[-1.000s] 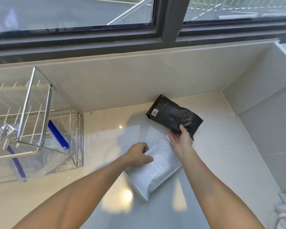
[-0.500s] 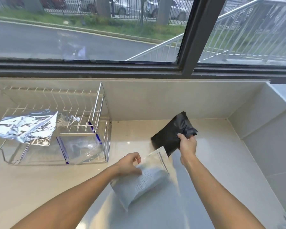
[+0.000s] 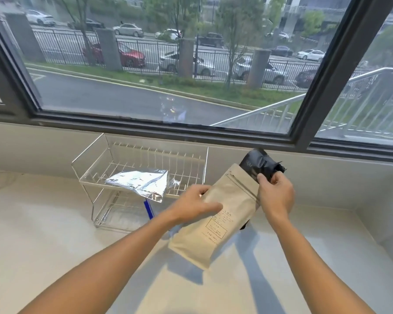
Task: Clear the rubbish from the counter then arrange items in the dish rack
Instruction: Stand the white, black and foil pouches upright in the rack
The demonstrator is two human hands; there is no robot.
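A beige zip pouch (image 3: 216,218) with a printed label hangs tilted above the counter, my left hand (image 3: 194,203) gripping its left edge. Behind it a crumpled black pouch (image 3: 260,165) sticks up, held by my right hand (image 3: 276,196), which also touches the beige pouch's top corner. Most of the black pouch is hidden behind the beige one. The two-tier wire dish rack (image 3: 114,155) stands on the counter to the left, with a silver foil bag (image 3: 138,183) lying on its upper tier.
The white counter (image 3: 55,234) runs under a wide window, with a side wall (image 3: 386,205) closing it off on the right. A blue-trimmed tray (image 3: 149,209) sits in the rack's lower tier.
Both pouches have been lifted off the counter and brought together, the black one now behind the beige one. The view has tilted up toward the window.
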